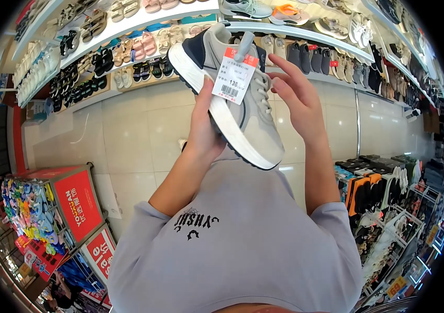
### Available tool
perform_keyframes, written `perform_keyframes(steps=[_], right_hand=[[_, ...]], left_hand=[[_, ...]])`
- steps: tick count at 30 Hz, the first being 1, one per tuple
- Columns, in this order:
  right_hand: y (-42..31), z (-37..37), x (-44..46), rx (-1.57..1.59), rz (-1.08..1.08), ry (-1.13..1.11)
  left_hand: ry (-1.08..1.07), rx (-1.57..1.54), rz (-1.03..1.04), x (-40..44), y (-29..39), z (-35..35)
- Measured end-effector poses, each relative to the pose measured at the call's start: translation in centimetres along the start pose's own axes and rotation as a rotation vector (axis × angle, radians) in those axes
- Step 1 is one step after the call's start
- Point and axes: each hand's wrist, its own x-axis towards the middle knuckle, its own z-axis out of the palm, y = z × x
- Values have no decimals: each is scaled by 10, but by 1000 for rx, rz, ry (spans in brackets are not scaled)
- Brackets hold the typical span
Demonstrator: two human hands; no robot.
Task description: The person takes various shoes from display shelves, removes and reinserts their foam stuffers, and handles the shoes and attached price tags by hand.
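A grey sneaker (258,130) with a thick white sole and a dark navy heel is held up in front of me, tilted with its toe down to the right. My left hand (206,130) grips it, the thumb along the side of the sole and the other fingers hidden beneath. A red and white price tag (231,78) hangs on the shoe, attached near the collar by a grey clip (244,46). Beside the laces (261,86) is my right hand (302,101), its fingers apart; whether the fingertips touch the shoe I cannot tell.
Curved shelves (149,22) of sandals and shoes run across the back and both sides. At left stands a bin with a red sign (78,204) and colourful goods. Racks of socks and insoles (365,193) stand at right. Pale floor tiles (128,135) lie between.
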Motion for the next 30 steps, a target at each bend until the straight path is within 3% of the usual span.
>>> perform_keyframes(steps=[6, 15, 18, 30], right_hand=[[1, -28, -16, -61, -89, 65], [2, -66, -31, 48, 4, 178], [2, -82, -32, 55, -3, 228], [4, -171, 4, 71, -20, 411]], left_hand=[[-17, 24, -40, 24, -32, 18], [-96, 205, -68, 43, -52, 57], [-16, 301, -66, 45, -57, 85], [-241, 397, -204, 148, -90, 151]])
